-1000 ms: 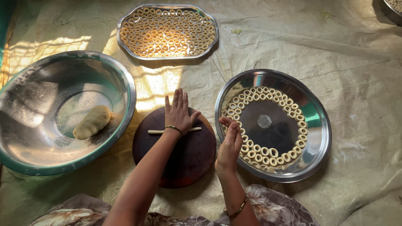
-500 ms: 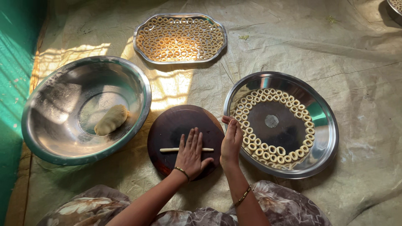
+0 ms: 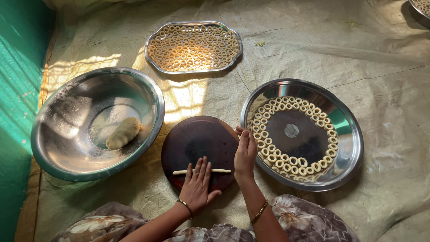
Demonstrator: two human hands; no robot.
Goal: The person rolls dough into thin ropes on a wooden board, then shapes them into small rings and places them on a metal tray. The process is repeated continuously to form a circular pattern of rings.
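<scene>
My left hand point(image 3: 197, 184) lies flat, fingers together, on a thin rope of pale dough point(image 3: 219, 170) stretched across the near part of a round dark wooden board point(image 3: 197, 139). My right hand point(image 3: 245, 154) stands on edge at the board's right rim, fingers straight, holding nothing. Just right of it is a round steel plate point(image 3: 347, 134) with several small dough rings point(image 3: 291, 160) set in a circle along its rim.
A big steel bowl point(image 3: 58, 112) at left holds a lump of dough point(image 3: 122, 133). An oblong steel tray point(image 3: 156, 42) full of dough rings lies farther away. Another tray's edge point(image 3: 421, 9) shows at top right. A beige cloth point(image 3: 380, 58) covers the floor; a green wall point(image 3: 18, 89) rises at left.
My left hand has drawn back toward me along the board, rolling the dough rope nearer. My right hand stayed at the board's right rim. The view has shifted.
</scene>
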